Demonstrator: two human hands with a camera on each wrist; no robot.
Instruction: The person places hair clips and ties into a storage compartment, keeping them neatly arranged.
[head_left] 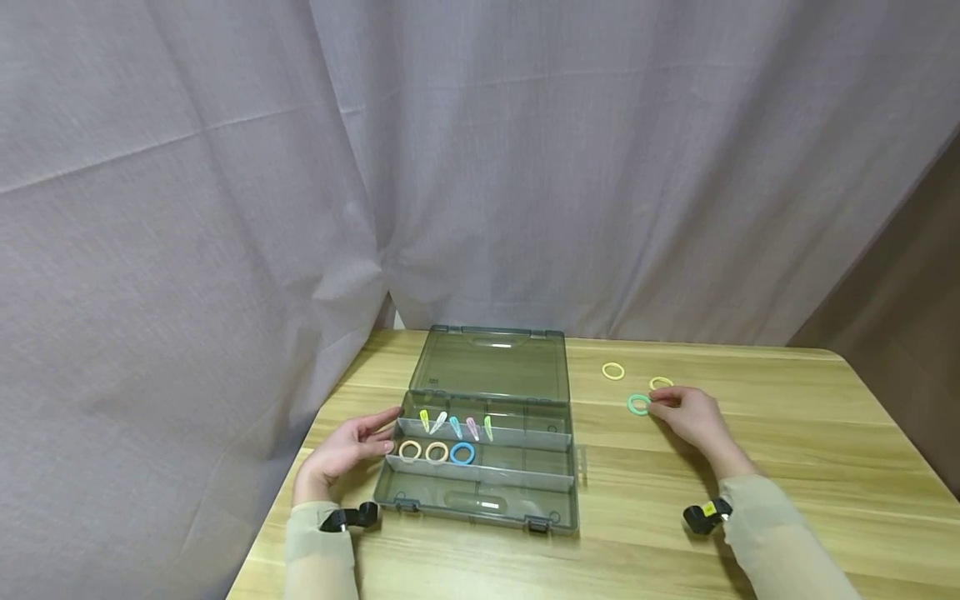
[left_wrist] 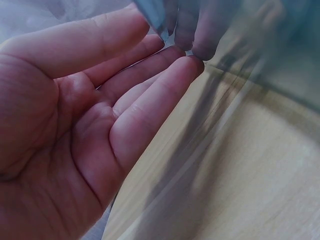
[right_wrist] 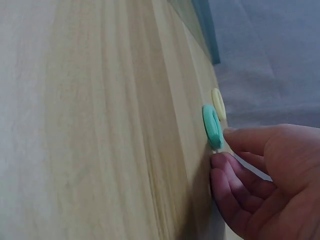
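Note:
A see-through grey-green divided box [head_left: 495, 481] lies with its lid folded back. My left hand [head_left: 347, 450] rests against its left side, fingers loosely extended; in the left wrist view the fingertips [left_wrist: 187, 65] meet the clear wall. Over at the right, my right hand [head_left: 693, 419] pinches the near edge of a green hair tie [head_left: 638, 405], a thick ring. Thumb and fingers close round its rim in the right wrist view, where the green hair tie [right_wrist: 212, 125] stands tilted. Beyond the hand lie two yellow hair ties, one left [head_left: 612, 372] and one right [head_left: 661, 382].
Several coloured snap hair clips [head_left: 455, 427] line the box's back row. Its middle row holds two beige rings [head_left: 409, 451] and a blue ring [head_left: 462, 453]. The open lid [head_left: 491, 363] lies toward the curtain [head_left: 525, 208] behind the wooden table [head_left: 645, 533].

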